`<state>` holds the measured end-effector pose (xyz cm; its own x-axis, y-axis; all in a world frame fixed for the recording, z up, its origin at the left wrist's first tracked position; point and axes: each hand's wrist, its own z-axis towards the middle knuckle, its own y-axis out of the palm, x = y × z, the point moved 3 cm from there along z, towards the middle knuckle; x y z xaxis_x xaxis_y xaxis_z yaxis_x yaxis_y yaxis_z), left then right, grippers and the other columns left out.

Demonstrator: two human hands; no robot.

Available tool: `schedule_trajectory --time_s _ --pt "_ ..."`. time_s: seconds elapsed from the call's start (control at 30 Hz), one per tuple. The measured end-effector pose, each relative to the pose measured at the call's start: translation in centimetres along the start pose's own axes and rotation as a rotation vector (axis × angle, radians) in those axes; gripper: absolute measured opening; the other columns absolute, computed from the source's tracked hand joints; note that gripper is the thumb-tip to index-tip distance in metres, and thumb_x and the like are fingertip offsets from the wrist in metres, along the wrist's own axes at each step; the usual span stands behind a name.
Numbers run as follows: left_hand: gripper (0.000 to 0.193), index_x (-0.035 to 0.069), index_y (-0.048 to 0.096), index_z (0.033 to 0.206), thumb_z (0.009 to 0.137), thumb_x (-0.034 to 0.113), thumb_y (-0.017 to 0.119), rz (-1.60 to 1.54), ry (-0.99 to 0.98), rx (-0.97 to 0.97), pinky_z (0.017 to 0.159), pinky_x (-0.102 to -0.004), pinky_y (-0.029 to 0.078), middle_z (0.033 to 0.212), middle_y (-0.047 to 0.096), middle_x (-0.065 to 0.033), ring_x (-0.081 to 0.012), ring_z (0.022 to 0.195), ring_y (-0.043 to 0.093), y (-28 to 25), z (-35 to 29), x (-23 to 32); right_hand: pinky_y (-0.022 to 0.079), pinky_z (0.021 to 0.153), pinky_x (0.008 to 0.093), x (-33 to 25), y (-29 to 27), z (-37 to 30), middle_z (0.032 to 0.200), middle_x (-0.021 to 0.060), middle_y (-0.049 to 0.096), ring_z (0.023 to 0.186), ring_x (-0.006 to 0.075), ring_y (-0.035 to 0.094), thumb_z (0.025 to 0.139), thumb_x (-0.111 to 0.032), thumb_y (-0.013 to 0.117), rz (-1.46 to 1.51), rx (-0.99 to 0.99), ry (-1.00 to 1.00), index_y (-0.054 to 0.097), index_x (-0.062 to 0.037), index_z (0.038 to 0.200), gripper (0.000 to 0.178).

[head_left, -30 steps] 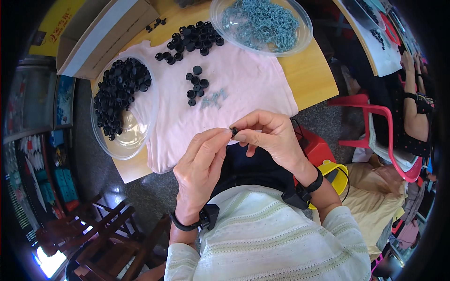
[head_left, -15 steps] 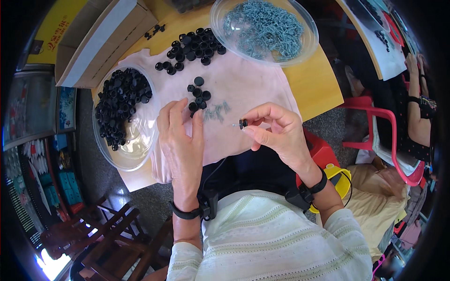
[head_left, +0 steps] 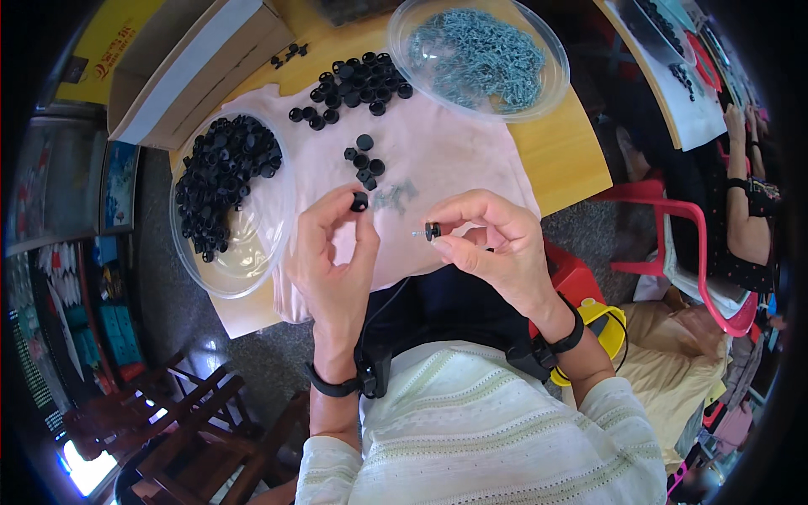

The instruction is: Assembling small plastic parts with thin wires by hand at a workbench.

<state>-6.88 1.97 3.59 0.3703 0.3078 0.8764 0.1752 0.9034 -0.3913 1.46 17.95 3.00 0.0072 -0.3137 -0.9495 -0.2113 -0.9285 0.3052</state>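
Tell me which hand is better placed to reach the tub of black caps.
Probably the left hand: it is nearer the tub, though pinching a black cap. The right hand, farther off, holds a black knob.

Wooden table (head_left: 581, 164) spanned frame's upper centre. Pink cloth (head_left: 471, 160) covered its middle; black caps (head_left: 369, 82) apparently straddled cloth's upper edge. Clear bowl (head_left: 555, 76) stood at top, small black parts (head_left: 303, 50) upper left.

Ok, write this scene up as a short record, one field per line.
Left hand: pinches a black cap
Right hand: pinches a black knob, its screw pointing left
Cloth: pink, on the table, bearing loose caps and small screws
Left tub: clear, holds black parts
Far tub: clear, holds a grey screw pile
Cardboard box: beyond the left tub
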Motion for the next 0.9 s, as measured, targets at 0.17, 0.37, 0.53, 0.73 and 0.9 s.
schedule_trajectory --time_s 0.17,0.37,0.53,0.73,0.9 --pt "0.028 -0.002 0.055 0.105 0.081 -0.011 0.065 -0.478 -0.139 -0.003 0.083 -0.0255 0.053 0.105 0.064 -0.0127 -0.0151 0.091 0.066 0.0 -1.8 0.8 0.055 0.074 0.0253 -1.2 1.5 -0.7 0.11 0.0143 0.064 0.091 0.0142 0.065 0.083 0.001 0.066 -0.162 -0.071 -0.283 0.062 0.0023 0.104 0.021" --pt "0.033 -0.004 0.057 0.112 0.082 -0.012 0.064 -0.607 -0.245 -0.12 0.087 -0.0259 0.052 0.105 0.064 -0.0102 -0.0155 0.096 0.064 -0.6 -3.1 1.0 0.055 0.08 0.0277 -1.5 2.2 -1.6 0.115 0.0167 0.063 0.094 0.0177 0.067 0.083 0.002 0.065 -0.206 -0.109 -0.288 0.062 0.002 0.103 0.02" --pt "0.026 -0.004 0.06 0.111 0.085 -0.008 0.061 -0.698 -0.323 -0.096 0.089 -0.0312 0.054 0.105 0.063 -0.0113 -0.0189 0.097 0.064 -0.8 -3.6 1.8 0.054 0.083 0.0277 -1.5 2.1 -2.0 0.115 0.0163 0.063 0.098 0.0175 0.065 0.085 0.001 0.064 -0.105 -0.097 -0.243 0.062 0.002 0.105 0.02" --pt "0.021 -0.004 0.062 0.107 0.086 -0.007 0.06 -0.86 -0.408 -0.157 0.088 -0.0346 0.055 0.111 0.06 -0.0136 -0.0201 0.101 0.062 -0.8 -4.1 0.8 0.054 0.084 0.0277 -1.2 2.0 -2.3 0.115 0.0151 0.063 0.1 0.0175 0.065 0.086 0.001 0.063 -0.116 -0.127 -0.266 0.061 0.0016 0.107 0.022" --pt "0.022 -0.004 0.061 0.105 0.083 -0.01 0.062 -0.827 -0.382 -0.139 0.089 -0.0328 0.054 0.109 0.062 -0.0121 -0.0194 0.095 0.064 -0.7 -4.3 0.8 0.051 0.092 0.0346 -1.2 2.1 -2.5 0.117 0.0204 0.06 0.111 0.0263 0.059 0.082 0.007 0.063 -0.096 -0.173 -0.211 0.059 0.0019 0.107 0.025"
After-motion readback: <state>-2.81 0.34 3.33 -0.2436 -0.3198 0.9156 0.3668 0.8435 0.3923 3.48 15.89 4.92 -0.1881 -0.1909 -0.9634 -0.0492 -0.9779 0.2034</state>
